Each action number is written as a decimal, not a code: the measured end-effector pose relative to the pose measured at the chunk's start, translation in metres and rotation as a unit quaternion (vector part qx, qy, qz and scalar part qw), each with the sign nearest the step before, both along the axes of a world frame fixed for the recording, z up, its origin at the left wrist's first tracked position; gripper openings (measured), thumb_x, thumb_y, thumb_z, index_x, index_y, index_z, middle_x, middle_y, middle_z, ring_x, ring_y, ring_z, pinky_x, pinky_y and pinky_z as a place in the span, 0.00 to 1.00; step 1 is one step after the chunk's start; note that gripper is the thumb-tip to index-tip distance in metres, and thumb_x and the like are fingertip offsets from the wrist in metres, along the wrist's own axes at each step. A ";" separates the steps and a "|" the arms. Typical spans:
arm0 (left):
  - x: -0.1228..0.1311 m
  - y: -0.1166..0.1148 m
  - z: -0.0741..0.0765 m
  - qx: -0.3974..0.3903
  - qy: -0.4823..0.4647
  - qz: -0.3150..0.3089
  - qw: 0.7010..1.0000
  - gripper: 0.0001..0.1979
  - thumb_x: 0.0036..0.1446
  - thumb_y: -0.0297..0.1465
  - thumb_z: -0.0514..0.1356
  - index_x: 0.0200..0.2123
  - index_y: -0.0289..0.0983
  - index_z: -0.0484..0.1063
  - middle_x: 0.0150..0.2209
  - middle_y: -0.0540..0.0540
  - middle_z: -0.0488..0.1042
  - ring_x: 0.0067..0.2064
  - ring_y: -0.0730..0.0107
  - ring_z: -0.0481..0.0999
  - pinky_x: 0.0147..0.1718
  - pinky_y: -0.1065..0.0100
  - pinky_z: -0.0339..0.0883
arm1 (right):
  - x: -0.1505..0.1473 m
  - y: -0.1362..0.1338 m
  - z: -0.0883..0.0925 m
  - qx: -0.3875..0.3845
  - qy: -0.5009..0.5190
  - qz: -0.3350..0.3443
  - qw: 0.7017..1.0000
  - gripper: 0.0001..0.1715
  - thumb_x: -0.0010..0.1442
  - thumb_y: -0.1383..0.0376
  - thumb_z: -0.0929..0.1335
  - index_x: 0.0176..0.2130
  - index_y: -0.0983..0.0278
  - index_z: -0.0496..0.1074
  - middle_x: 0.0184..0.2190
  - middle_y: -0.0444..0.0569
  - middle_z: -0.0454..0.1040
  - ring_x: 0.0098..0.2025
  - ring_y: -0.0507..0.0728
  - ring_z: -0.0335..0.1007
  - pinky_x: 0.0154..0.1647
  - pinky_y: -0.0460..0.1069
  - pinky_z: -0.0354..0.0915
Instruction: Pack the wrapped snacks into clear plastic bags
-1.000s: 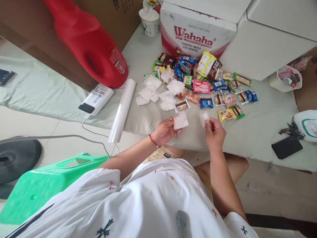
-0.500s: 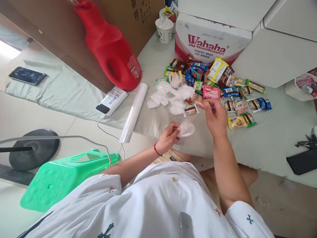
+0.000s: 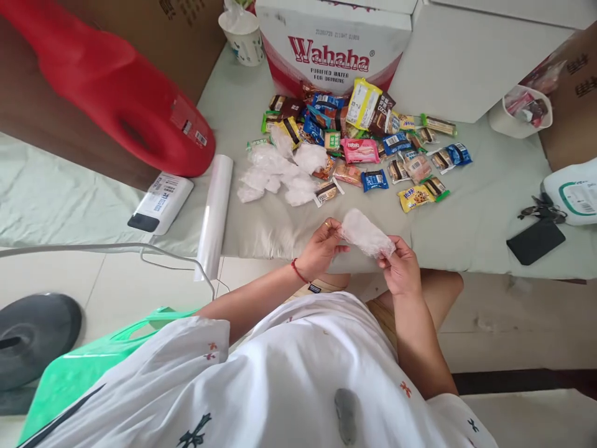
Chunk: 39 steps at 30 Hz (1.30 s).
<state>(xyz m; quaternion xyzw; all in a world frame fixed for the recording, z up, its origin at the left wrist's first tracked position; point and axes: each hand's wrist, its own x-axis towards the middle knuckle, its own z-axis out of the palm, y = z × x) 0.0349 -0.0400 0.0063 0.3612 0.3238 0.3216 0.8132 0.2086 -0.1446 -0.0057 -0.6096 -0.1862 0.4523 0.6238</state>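
Note:
My left hand (image 3: 323, 247) pinches one end of a thin, whitish see-through plastic bag (image 3: 364, 233). At the other end, the fingers of my right hand (image 3: 400, 264) are closed on the same bag, so it is stretched between both hands above the front edge of the padded surface. Beyond lie several crumpled clear plastic pieces (image 3: 268, 165) in a heap. To their right is a pile of wrapped snacks, among them a pink wafer packet (image 3: 360, 151), a small blue packet (image 3: 374, 180) and a yellow cookie packet (image 3: 416, 198).
A Wahaha carton (image 3: 333, 53) stands behind the snacks, with a paper cup (image 3: 243, 38) beside it. On the left are a red jug (image 3: 140, 118), a white power bank (image 3: 161, 202) and a plastic roll (image 3: 215, 214). A black pouch (image 3: 536, 239) lies right.
My right hand has come away from the snacks and taken hold of the bag, which is now spread out. A blue packet shows near where that hand was. The view has shifted right.

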 end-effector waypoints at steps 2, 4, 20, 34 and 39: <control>-0.001 -0.002 0.001 -0.089 -0.025 0.005 0.996 0.27 0.47 0.47 0.76 0.35 0.39 0.63 0.38 0.51 0.71 0.40 0.72 0.74 0.39 0.68 0.75 | -0.001 -0.004 -0.003 -0.016 -0.065 0.027 0.997 0.21 0.53 0.50 0.76 0.39 0.59 0.74 0.27 0.42 0.69 0.26 0.50 0.60 0.22 0.44 0.59; -0.002 -0.005 0.001 -0.090 -0.021 0.020 0.996 0.28 0.47 0.46 0.76 0.35 0.39 0.64 0.36 0.52 0.71 0.39 0.73 0.74 0.39 0.67 0.76 | -0.004 -0.007 -0.003 -0.018 -0.230 0.033 0.972 0.22 0.56 0.52 0.75 0.46 0.60 0.75 0.37 0.48 0.74 0.33 0.54 0.66 0.29 0.48 0.67; -0.004 0.002 -0.008 -0.006 -0.018 -0.040 0.999 0.25 0.52 0.47 0.74 0.34 0.38 0.64 0.27 0.56 0.67 0.27 0.78 0.67 0.31 0.71 0.61 | 0.024 -0.019 -0.005 -0.019 -0.106 0.065 0.992 0.20 0.52 0.51 0.80 0.38 0.61 0.80 0.30 0.44 0.77 0.29 0.51 0.66 0.31 0.48 0.67; -0.016 0.016 0.000 0.155 0.041 -0.097 0.982 0.23 0.60 0.51 0.66 0.35 0.38 0.65 0.27 0.52 0.68 0.29 0.74 0.66 0.33 0.68 0.61 | 0.025 0.030 0.018 0.035 -0.135 0.015 0.990 0.19 0.59 0.48 0.76 0.33 0.61 0.76 0.28 0.41 0.71 0.29 0.50 0.62 0.29 0.45 0.61; -0.019 0.018 -0.003 0.185 0.172 0.089 0.963 0.20 0.56 0.45 0.71 0.35 0.39 0.66 0.30 0.53 0.66 0.30 0.74 0.63 0.31 0.70 0.58 | 0.023 0.029 0.018 0.029 -0.111 -0.040 0.993 0.24 0.54 0.46 0.77 0.31 0.62 0.73 0.24 0.38 0.64 0.26 0.48 0.54 0.27 0.44 0.55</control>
